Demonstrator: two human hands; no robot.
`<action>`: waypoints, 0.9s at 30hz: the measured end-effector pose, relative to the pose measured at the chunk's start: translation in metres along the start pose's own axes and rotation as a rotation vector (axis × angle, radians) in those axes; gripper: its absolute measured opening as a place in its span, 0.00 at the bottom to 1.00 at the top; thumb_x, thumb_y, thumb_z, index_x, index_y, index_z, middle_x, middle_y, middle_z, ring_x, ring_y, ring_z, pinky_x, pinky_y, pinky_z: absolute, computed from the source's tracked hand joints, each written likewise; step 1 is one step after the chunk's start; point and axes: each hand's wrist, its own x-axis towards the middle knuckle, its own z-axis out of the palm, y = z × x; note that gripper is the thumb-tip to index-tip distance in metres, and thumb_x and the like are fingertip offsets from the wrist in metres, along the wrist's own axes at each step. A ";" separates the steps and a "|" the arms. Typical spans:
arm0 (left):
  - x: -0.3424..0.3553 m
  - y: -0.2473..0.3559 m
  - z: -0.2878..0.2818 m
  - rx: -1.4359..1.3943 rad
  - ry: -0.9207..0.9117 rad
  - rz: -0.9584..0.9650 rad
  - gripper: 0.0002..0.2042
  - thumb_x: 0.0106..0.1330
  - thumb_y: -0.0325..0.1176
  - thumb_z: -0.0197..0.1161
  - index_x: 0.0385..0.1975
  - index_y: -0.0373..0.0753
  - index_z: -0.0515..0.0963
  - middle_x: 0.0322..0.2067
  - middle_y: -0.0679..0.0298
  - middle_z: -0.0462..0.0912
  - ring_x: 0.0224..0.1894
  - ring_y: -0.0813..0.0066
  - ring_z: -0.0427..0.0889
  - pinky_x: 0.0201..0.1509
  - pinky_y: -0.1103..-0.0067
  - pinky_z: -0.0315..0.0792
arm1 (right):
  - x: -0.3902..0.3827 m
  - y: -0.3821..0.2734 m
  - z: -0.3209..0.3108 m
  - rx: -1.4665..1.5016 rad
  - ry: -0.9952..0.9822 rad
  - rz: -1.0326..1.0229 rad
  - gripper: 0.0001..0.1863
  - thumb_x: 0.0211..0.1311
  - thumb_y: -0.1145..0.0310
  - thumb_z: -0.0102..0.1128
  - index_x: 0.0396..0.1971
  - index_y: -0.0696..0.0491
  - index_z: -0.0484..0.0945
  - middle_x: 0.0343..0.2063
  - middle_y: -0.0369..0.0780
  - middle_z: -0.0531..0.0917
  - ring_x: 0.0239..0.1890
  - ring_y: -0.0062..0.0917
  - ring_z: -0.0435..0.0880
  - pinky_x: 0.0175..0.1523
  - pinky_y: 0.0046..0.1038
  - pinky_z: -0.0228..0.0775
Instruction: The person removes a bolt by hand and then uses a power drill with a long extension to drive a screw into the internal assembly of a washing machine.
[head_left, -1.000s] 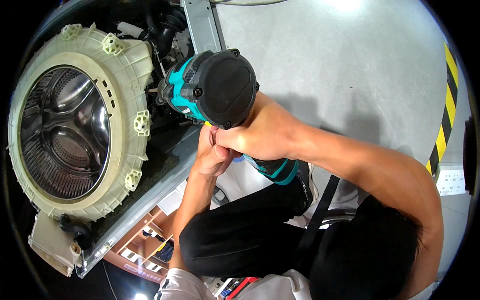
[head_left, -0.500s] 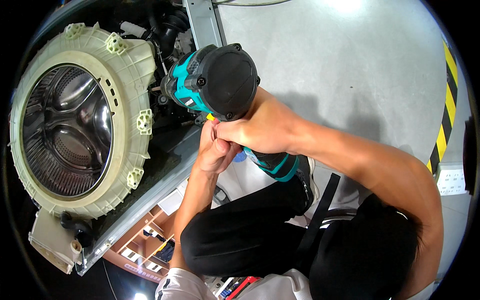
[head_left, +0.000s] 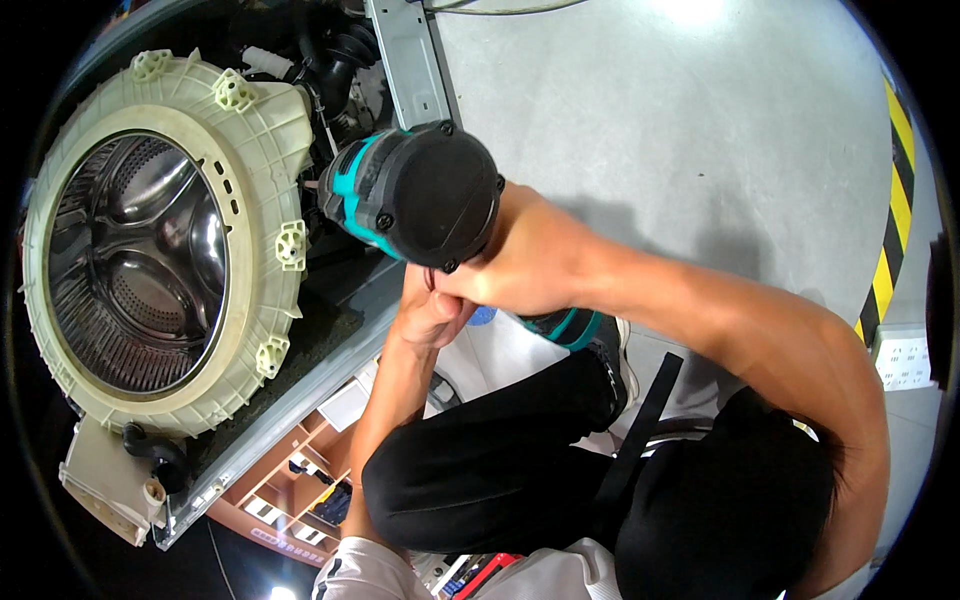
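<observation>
A teal and black cordless drill [head_left: 440,200] is gripped in my right hand [head_left: 535,250], its round black back end facing up toward me. The drill's nose points left, into the opened washing machine, and what its tip touches is hidden. Below the drill body, my left hand [head_left: 430,318] is closed with curled fingers against the drill's handle, touching my right hand. Just left of the tool is the cream plastic tub [head_left: 265,150] with its shiny steel drum [head_left: 140,265] facing outward.
The machine's grey metal frame [head_left: 408,65] runs along the tub, with dark hoses [head_left: 345,50] inside. A black-clad bent knee [head_left: 430,490] is below my hands. On the right are grey floor [head_left: 640,110], yellow-black tape [head_left: 893,220] and a white socket strip [head_left: 903,358].
The drill has shifted slightly down and left, and its back end has tipped toward me. Less of its handle and base shows. Both hands stay on it.
</observation>
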 end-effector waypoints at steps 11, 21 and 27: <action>0.001 0.003 0.005 -0.015 -0.009 -0.029 0.48 0.39 0.48 0.75 0.58 0.32 0.55 0.54 0.55 0.67 0.55 0.63 0.69 0.58 0.68 0.66 | 0.004 0.005 0.003 0.202 -0.063 0.086 0.13 0.38 0.61 0.58 0.21 0.54 0.81 0.24 0.48 0.81 0.32 0.39 0.81 0.41 0.31 0.72; -0.004 -0.001 -0.003 -0.072 0.006 0.002 0.47 0.40 0.47 0.74 0.58 0.32 0.55 0.54 0.56 0.67 0.55 0.64 0.69 0.56 0.70 0.67 | 0.005 -0.002 0.007 0.177 -0.044 0.064 0.12 0.39 0.63 0.58 0.21 0.57 0.79 0.23 0.50 0.81 0.31 0.39 0.81 0.39 0.32 0.72; -0.005 0.000 -0.012 -0.082 -0.023 -0.051 0.42 0.42 0.47 0.73 0.55 0.33 0.61 0.49 0.57 0.72 0.51 0.65 0.73 0.56 0.70 0.67 | 0.004 0.002 0.006 0.233 -0.064 0.089 0.12 0.39 0.63 0.57 0.20 0.57 0.78 0.22 0.49 0.80 0.29 0.38 0.81 0.37 0.31 0.71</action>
